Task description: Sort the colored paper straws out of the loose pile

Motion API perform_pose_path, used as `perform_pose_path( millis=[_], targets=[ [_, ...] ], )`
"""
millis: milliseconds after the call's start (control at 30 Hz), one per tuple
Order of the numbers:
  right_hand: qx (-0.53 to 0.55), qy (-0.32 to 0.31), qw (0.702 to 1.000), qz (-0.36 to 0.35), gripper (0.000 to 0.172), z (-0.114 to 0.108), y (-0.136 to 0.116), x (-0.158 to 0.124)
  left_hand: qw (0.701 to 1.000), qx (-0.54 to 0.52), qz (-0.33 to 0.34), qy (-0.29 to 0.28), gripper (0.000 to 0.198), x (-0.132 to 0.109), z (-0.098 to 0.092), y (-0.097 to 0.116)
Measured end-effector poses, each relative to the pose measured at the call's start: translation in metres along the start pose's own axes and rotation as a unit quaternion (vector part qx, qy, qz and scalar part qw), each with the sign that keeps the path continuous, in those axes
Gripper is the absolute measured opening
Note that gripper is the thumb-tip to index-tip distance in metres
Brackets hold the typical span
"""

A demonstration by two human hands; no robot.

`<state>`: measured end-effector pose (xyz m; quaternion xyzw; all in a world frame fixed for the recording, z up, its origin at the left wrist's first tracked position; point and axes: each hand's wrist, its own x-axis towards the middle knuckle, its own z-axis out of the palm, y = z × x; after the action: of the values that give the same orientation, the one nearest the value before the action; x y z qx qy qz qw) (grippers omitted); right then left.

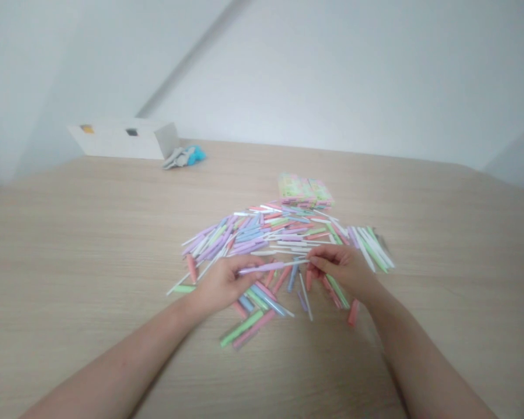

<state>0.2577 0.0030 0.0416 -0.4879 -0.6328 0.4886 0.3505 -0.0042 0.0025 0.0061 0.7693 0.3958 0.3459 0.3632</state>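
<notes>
My left hand (pixel 223 279) is closed on the purple end of a slim purple-and-white stick (pixel 268 267). My right hand (pixel 343 266) pinches the thin white end of the same stick, which lies roughly level between both hands. Below and beyond them spreads a loose pile of pastel sticks (pixel 248 233) in purple, white, green, blue and coral. Their exact kind is too blurred to tell. Just right of my right hand, white, green and purple sticks (pixel 369 247) lie side by side. Green and pink pieces (pixel 242 329) lie nearer to me.
Behind the pile sits a stack of printed green-and-pink packets (pixel 305 191). A white box (pixel 122 139) with two cut-outs stands at the back left, with a crumpled grey-and-blue cloth-like item (pixel 184 156) beside it. The wooden table (pixel 91 244) meets a pale wall.
</notes>
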Motion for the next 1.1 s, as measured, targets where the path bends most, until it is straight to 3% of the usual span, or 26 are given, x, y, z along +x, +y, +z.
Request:
perform_pose_path(
  millis=[233,367,633,800,933,1100],
  targets=[
    [0.022,0.045,0.999,0.0,0.025,0.01,0.007,0.002,0.998,-0.012,-0.038,0.05,0.023,-0.005,0.005,-0.001],
    [0.033,0.067,0.997,-0.013,0.024,0.008,0.011,0.004,0.998,0.012,-0.017,0.052,0.022,-0.004,0.005,0.0],
    [0.114,0.034,0.993,0.003,0.026,0.003,0.009,0.004,0.997,0.021,-0.022,0.066,0.024,-0.003,0.005,-0.004],
    [0.18,0.07,0.981,0.016,0.025,0.009,0.014,0.007,0.997,-0.024,-0.043,0.063,0.019,-0.003,0.005,-0.003],
    [0.244,0.053,0.968,0.019,0.024,0.011,0.011,0.006,0.996,-0.045,-0.051,0.06,0.021,-0.003,0.006,-0.005],
    [0.268,0.038,0.963,0.0,0.014,0.012,0.009,0.005,0.994,-0.073,-0.058,0.059,0.023,-0.002,0.006,-0.007]
  ],
)
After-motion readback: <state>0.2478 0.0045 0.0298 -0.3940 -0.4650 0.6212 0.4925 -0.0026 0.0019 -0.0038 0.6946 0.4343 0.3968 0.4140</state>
